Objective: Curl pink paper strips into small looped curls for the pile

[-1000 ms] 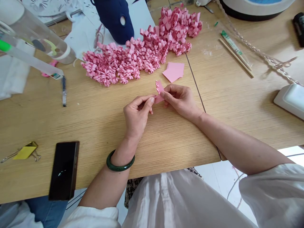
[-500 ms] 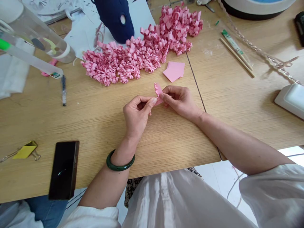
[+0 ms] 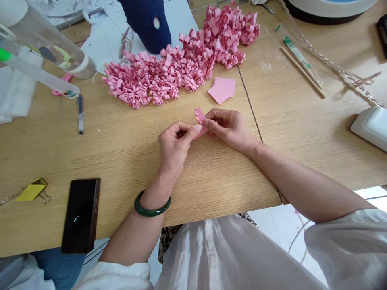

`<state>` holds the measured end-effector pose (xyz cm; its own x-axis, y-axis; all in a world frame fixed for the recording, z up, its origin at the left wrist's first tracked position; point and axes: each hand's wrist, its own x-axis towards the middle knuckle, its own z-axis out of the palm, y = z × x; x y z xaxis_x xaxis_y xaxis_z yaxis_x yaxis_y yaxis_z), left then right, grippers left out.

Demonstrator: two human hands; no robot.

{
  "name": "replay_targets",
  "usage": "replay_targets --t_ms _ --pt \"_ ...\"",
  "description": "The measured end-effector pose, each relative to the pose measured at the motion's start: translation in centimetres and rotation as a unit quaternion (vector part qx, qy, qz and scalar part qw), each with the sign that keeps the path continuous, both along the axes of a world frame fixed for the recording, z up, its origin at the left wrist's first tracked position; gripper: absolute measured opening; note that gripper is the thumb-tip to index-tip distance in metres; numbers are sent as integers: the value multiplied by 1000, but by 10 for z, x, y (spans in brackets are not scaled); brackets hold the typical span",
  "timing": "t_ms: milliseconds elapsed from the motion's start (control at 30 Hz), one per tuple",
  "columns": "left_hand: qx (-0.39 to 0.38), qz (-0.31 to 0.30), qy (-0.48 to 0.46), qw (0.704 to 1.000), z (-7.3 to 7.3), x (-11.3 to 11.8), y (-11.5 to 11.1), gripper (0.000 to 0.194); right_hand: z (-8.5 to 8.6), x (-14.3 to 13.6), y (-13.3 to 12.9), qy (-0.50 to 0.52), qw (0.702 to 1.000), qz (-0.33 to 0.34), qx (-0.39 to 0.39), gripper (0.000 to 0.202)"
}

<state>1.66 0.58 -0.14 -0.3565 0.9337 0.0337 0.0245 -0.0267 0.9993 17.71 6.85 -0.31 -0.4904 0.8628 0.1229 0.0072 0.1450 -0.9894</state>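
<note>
Between my two hands is a small pink paper piece (image 3: pixel 200 115) with a row of small curls along its left edge. My left hand (image 3: pixel 178 141) pinches its lower part between thumb and fingers. From the right, my right hand (image 3: pixel 228 127) pinches the same piece, its fingertips close to the left thumb. Just beyond the hands lie several flat pink paper pieces (image 3: pixel 223 90), overlapping on the wooden table (image 3: pixel 130 149). Behind them stretches a long heap of curled pink paper flowers (image 3: pixel 169 70).
A dark blue object (image 3: pixel 148 24) stands behind the heap. Clear bottle (image 3: pixel 54 44) and pen (image 3: pixel 80 114) are at left, phone (image 3: pixel 81 215) and yellow-marked binder clip (image 3: pixel 33 190) at lower left. Wooden sticks (image 3: pixel 302 72), a twisted cord (image 3: pixel 323 58) and a white block (image 3: pixel 371 127) lie right.
The curled end of the pink piece has tilted slightly to the left. My left hand has shifted slightly right; my right hand has hardly moved.
</note>
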Motion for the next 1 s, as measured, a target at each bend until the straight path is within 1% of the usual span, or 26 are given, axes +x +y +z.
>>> replay_targets --t_ms 200,433,500,567,633,733,900,1000 --pt "18 8 -60 998 0 1 1 39 -2 -2 1 18 1000 4 15 53" --pt "-1 -19 -54 998 9 0 -1 41 1 -1 2 45 999 -18 -21 54" --pt "12 -9 -44 999 10 0 -2 39 1 -1 3 51 998 -23 -22 54" --pt "39 -7 -27 999 9 -1 -3 30 1 -1 4 51 998 -24 -25 54" --pt "57 -21 -8 998 7 -2 -3 22 1 -2 4 49 998 -24 -28 52" --pt "60 -37 21 997 4 -3 -4 14 1 -2 4 52 998 -22 -31 52" --pt "63 -29 55 996 1 -4 -4 9 0 -3 3 53 998 -16 -26 52" --pt "65 -30 66 995 1 -4 -4 11 0 -3 4 53 998 -19 -27 52"
